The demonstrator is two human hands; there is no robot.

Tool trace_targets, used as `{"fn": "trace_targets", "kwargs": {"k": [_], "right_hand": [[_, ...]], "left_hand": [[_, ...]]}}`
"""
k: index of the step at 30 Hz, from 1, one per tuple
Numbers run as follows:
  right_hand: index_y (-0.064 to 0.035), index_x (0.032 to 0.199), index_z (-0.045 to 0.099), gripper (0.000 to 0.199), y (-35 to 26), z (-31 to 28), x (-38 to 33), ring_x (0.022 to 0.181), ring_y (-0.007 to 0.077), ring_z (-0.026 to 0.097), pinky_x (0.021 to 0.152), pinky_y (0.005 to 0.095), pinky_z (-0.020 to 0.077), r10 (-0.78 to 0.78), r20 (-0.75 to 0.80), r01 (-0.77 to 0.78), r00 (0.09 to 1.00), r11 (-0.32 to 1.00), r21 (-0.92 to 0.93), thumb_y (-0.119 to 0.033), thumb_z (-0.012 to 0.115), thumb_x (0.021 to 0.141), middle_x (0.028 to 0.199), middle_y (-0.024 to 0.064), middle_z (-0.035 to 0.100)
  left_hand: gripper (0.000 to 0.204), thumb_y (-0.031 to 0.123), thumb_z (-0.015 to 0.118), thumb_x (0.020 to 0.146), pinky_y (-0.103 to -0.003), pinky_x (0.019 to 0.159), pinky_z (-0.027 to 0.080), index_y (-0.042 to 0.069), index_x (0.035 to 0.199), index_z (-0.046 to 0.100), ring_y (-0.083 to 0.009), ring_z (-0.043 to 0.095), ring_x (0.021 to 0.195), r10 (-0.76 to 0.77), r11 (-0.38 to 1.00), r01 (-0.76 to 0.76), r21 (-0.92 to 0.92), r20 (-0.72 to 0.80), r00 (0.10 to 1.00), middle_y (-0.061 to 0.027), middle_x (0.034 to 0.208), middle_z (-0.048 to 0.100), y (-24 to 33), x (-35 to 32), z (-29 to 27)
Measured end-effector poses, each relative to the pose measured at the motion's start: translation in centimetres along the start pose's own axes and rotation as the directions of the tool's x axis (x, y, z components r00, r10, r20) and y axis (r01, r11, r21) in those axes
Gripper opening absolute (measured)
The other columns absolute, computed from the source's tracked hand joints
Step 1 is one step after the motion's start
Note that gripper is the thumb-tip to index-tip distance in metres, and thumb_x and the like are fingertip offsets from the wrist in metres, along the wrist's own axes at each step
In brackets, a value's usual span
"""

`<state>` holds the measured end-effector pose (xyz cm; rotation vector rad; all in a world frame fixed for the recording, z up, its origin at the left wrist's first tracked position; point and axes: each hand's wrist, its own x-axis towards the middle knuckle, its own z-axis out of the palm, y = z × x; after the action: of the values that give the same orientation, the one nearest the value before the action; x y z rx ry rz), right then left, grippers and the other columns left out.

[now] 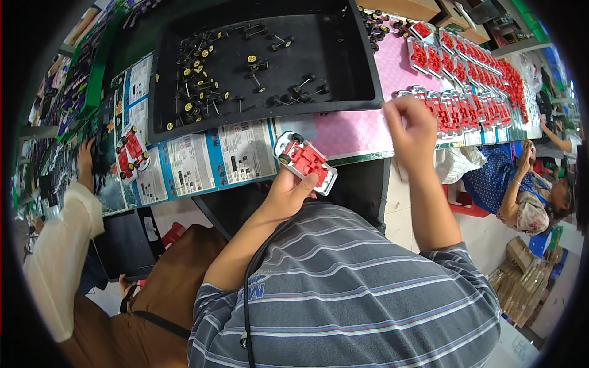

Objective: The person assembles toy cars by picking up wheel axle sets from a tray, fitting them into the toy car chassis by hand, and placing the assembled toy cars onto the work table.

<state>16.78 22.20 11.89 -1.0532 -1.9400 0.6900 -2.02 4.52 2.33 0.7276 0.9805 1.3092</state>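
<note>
My left hand (287, 197) grips a toy car (310, 164) by its near end, at the table's front edge. The car lies underside up, showing a red base inside a white body. Black wheels with yellow hubs sit at its far end. My right hand (412, 130) is raised at the right front corner of a big black tray (264, 113), its fingers curled together. Whatever those fingers may hold is hidden. Inside the tray lie scattered wheel axles (199, 86), thin metal rods with black and yellow wheels.
Rows of red and white car bodies (460, 110) stand on the pink table cover (353, 132) to the right, with loose wheels (377, 27) behind. Another toy car (132, 153) lies at the left, near a co-worker's hand (84, 158). Another person (503, 178) sits at the right.
</note>
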Motion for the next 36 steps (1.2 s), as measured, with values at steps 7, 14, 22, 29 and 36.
{"fn": "trace_targets", "kwargs": {"k": [7,14,22,29,36], "right_hand": [[-0.0017,0.107,0.071,0.025,13.4,0.8,10.5,0.078,0.0263,0.07,0.071,0.0374,0.0556,-0.041,0.046,0.054,0.998,0.947,-0.318,-0.015,0.073,0.086,0.101,0.0166,0.069],[-0.0097,0.105,0.076,0.023,17.1,4.5,15.8,0.095,0.0357,0.069,0.088,0.0436,0.0526,-0.019,0.117,0.075,0.993,0.866,-0.494,-0.024,0.07,0.087,0.106,0.0199,0.071],[0.0008,0.102,0.068,0.019,10.2,1.5,8.6,0.098,0.0241,0.066,0.079,0.0323,0.0555,-0.212,-0.225,0.16,0.951,0.961,-0.226,-0.015,0.071,0.093,0.117,0.0173,0.061],[-0.0009,0.105,0.059,0.011,4.3,0.3,-4.0,0.117,0.0181,0.054,0.096,0.0292,0.046,0.173,0.069,-0.186,0.982,0.922,0.34,0.0,0.063,0.095,0.135,0.016,0.052],[-0.0024,0.093,0.06,0.024,-1.4,1.3,-6.9,0.112,0.0292,0.058,0.099,0.0389,0.0446,-0.068,0.277,-0.023,0.958,0.95,0.31,-0.004,0.078,0.077,0.124,0.0173,0.057]], "left_hand": [[0.056,0.037,0.059,0.102,-0.022,0.073,0.051,0.003,0.143,0.041,-0.0102,0.062,0.094,-0.011,0.998,0.006,0.06,0.088,0.996,-0.0075,0.121,0.062,-0.3,0.7,0.0],[0.045,0.029,0.059,0.103,-0.021,0.067,0.052,0.002,0.136,0.046,-0.0075,0.06,0.092,0.069,0.996,-0.069,0.047,0.012,0.998,-0.005,0.114,0.061,1.0,-0.3,1.3],[0.051,0.036,0.06,0.102,-0.023,0.064,0.052,0.002,0.134,0.041,-0.0084,0.059,0.087,0.127,0.99,-0.124,0.071,-0.05,0.991,-0.0048,0.109,0.058,0.2,-0.6,0.9],[0.048,0.035,0.059,0.102,-0.022,0.064,0.052,0.0,0.133,0.045,-0.0084,0.061,0.086,0.096,0.995,-0.096,0.005,0.008,0.995,-0.0065,0.108,0.063,0.9,1.0,0.9],[0.05,0.035,0.059,0.103,-0.023,0.07,0.053,0.002,0.137,0.043,-0.01,0.061,0.095,0.115,0.993,-0.115,0.002,-0.022,0.993,-0.0071,0.117,0.062,1.2,1.1,1.6]]}}
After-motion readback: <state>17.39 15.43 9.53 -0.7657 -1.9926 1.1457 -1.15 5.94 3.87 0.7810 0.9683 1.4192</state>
